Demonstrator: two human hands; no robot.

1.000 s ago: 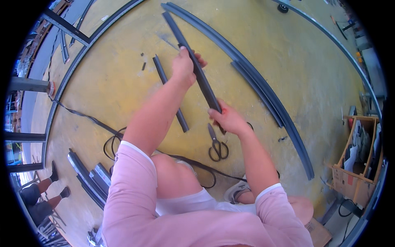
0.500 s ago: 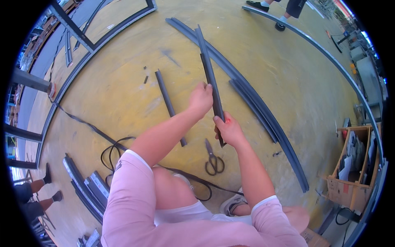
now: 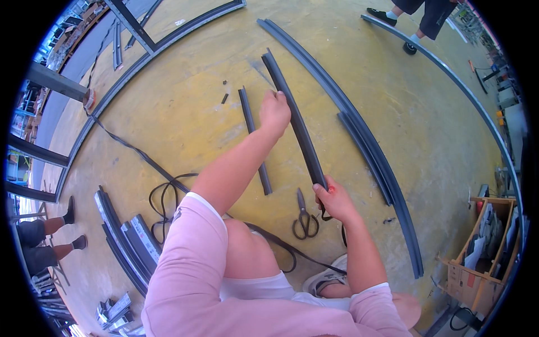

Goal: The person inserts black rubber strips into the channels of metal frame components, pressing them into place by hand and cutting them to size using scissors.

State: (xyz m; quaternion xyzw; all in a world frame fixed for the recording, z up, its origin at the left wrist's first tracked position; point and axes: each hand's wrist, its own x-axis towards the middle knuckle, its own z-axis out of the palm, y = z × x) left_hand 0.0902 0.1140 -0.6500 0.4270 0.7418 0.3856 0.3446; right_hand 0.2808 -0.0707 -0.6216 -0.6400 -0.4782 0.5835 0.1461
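A long dark grey channel profile (image 3: pixel 298 127) is held slanting in front of me, over the floor. My left hand (image 3: pixel 275 114) is closed around its upper half. At its near end, my right hand (image 3: pixel 335 201) grips the profile, thumb on top. A black strip end (image 3: pixel 344 236) shows just below the right hand; whether it joins the profile I cannot tell. Scissors (image 3: pixel 305 218) with black handles lie on the floor left of my right hand. Beyond my left forearm lies a shorter dark profile (image 3: pixel 254 135).
Longer dark profiles (image 3: pixel 359 129) lie to the right. A black rubber strip (image 3: pixel 135 150) runs coiled across the floor. Metal frames (image 3: pixel 112 90) stand left; profile offcuts (image 3: pixel 120 224) lie near left. A wooden box (image 3: pixel 477 281) stands right. Other people's legs (image 3: pixel 418 25) show far right and left.
My hands have moved farther apart along the profile, the right one toward me. A black strip end now shows below the right hand. The whole view has shifted slightly.
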